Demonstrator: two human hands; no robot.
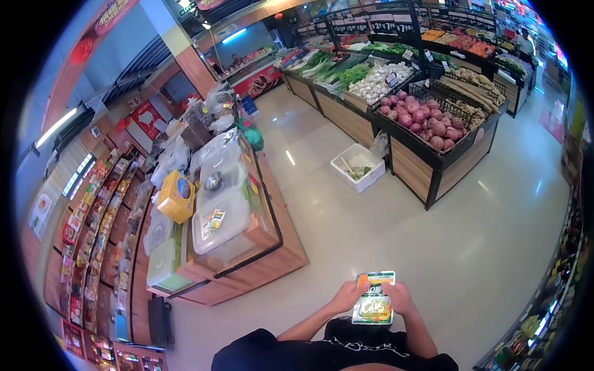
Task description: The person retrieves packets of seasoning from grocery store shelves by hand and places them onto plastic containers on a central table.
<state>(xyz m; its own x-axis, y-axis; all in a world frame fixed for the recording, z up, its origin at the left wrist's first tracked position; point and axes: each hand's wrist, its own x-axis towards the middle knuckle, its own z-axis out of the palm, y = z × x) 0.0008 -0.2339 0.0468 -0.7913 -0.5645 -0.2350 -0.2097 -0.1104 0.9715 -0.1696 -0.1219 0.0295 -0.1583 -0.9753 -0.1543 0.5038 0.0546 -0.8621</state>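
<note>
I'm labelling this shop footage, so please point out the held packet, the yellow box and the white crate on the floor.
Packet (374, 309): head view, lower front face.
Yellow box (176, 199): head view, printed side.
White crate (372, 179): head view, outer wall.

No text can be read with certainty. Large pale characters are printed on the green-and-white packet (374, 312), but they are blurred. White script is carried across the black shirt (371, 347), its letters too distorted to be made out. Digits are shown on the price signs (399, 28) above the vegetables, too small to be told. White characters on the red banner (112, 15) are likewise unreadable.
</note>
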